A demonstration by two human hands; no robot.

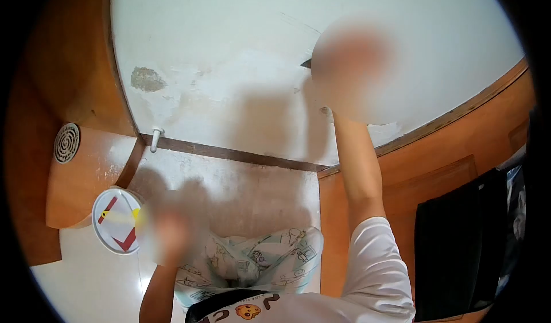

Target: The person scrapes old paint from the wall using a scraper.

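Note:
My right hand [353, 65] is raised against the white wall [229, 24], its fingers blurred out. From its left side juts the dark, pointed blade of a hand tool [306, 63], close to the wall; the rest of the tool is hidden. Lower down, my left hand [175, 231] is also blurred, held beside a white bucket [117, 222]. On the bucket's lid are red markings and a yellow, strip-like item [120, 215] that reaches toward the left hand. Whether that hand grips it cannot be seen.
The wall has a bare grey patch [148, 79], peeling paint and a white pipe stub [155, 139]. Brown skirting [241, 156] runs along its foot. A wooden panel with a round vent [67, 143] stands left; a wooden door [396, 191] and black cloth [450, 242] are right.

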